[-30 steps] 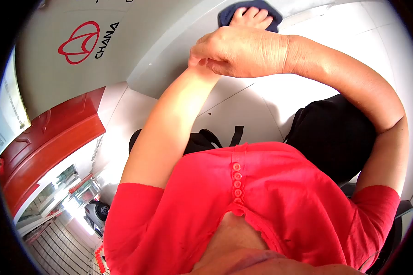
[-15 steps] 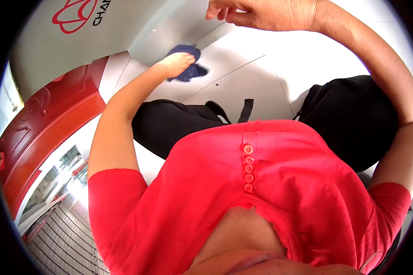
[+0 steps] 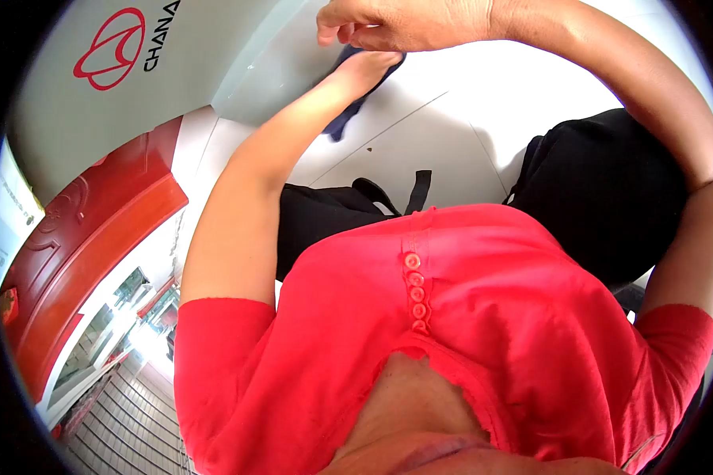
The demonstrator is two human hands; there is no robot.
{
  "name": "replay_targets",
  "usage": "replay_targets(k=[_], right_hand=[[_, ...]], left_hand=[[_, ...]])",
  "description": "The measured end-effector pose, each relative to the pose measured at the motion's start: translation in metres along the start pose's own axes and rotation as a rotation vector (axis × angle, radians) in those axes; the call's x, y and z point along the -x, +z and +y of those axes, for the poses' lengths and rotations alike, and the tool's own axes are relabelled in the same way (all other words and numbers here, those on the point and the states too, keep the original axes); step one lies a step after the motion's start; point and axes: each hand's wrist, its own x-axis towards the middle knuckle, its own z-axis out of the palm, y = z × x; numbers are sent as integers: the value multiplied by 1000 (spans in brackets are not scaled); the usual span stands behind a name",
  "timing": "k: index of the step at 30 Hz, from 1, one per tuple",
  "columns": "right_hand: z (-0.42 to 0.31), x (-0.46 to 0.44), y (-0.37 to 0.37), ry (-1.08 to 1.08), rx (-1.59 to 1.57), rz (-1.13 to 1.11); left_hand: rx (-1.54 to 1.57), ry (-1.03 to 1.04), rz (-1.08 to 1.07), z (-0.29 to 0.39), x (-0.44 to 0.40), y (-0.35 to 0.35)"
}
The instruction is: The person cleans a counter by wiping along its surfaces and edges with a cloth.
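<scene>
My left hand (image 3: 366, 73) is closed on a navy blue cloth (image 3: 342, 123) low over the white floor, beside the pale panel. Part of the cloth hangs below the hand and more shows past the fingers. My right hand (image 3: 408, 22) is at the top of the view, just above my left hand in the picture. Its fingers are loosely bent and slightly apart, with nothing visible in them; the top edge cuts off part of this hand.
A pale grey panel (image 3: 174, 95) with a red logo and black letters stands at the upper left. Below it is a carved red wooden piece (image 3: 95, 245). White tiles (image 3: 420, 138) make up the floor, with a small dark speck (image 3: 369, 150). My knees in black trousers (image 3: 602, 198) flank the tiles.
My left hand has carried the navy cloth up and to the right in the picture, nearer my right hand. My right hand appears a little further left and higher, as the whole view has shifted slightly.
</scene>
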Motion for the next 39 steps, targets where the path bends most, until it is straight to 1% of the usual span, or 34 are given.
replay_targets(k=[1, 2, 3, 5, 7, 8, 11, 13, 15, 17, 19, 20, 21, 22, 24, 25, 27, 28, 30, 31, 33, 34, 35, 37, 38, 39], right_hand=[[0, 0, 0, -4, 7, 2], [-8, 1, -11, 36, -10, -27], [-8, 0, -12, 41, -10, -27], [-6, -2, -12, 104, -108, 41], [1, -2, -9, 40, -138, 175], [1, -1, -9, 124, -57, 241], [10, -3, -10, -1, -53, 420], [14, -6, -10, -17, -100, 431], [16, -9, -10, -40, -144, 450], [15, -8, -9, 18, -209, 373], [14, -7, -6, 20, -210, 358], [15, -6, -3, 14, -187, 365], [14, -5, -5, 21, -183, 365], [11, -3, -8, 55, -195, 336], [16, -3, 0, 81, -199, 289], [14, -3, 2, 70, -209, 283], [11, -3, -2, 40, -174, 277], [11, -5, -1, 32, -174, 275], [11, -7, 5, 35, -189, 250], [11, -8, 6, 29, -191, 246], [10, -8, 8, 26, -207, 223], [8, -8, 9, 16, -217, 216], [5, -9, 8, 44, -208, 198], [4, -8, 4, 58, -198, 179], [3, -8, 4, 54, -220, 178], [3, -8, 4, 52, -240, 177]], left_hand=[[56, -211, 304, -7, -25, -9], [146, -322, 480, -19, -46, -25], [190, -354, 547, -30, -64, -42], [250, -358, 463, -53, -91, -81], [317, -365, 365, -73, -110, -116], [339, -358, 338, -79, -117, -121], [383, -358, 291, -91, -124, -136], [363, -336, 275, -87, -117, -134], [318, -289, 261, -79, -107, -123], [274, -221, 214, -69, -89, -105], [254, -114, 141, -51, -61, -77], [265, -44, 116, -35, -47, -51], [341, -22, 269, 1, -30, 11], [406, -13, 260, 14, -4, 26], [457, -41, 190, 35, 36, 50], [462, -50, 178, 38, 53, 42], [344, 127, -327, 37, 78, 29], [343, 119, -331, 38, 87, 30], [204, 239, -462, 52, 109, 37], [207, 234, -466, 57, 115, 42], [309, 133, -586, 73, 128, 55], [248, 99, -586, 85, 139, 65], [254, 92, -597, 88, 142, 61], [538, -165, -921, 84, 141, 51], [605, -177, -998, 85, 147, 57], [609, -184, -1006, 82, 154, 54]])
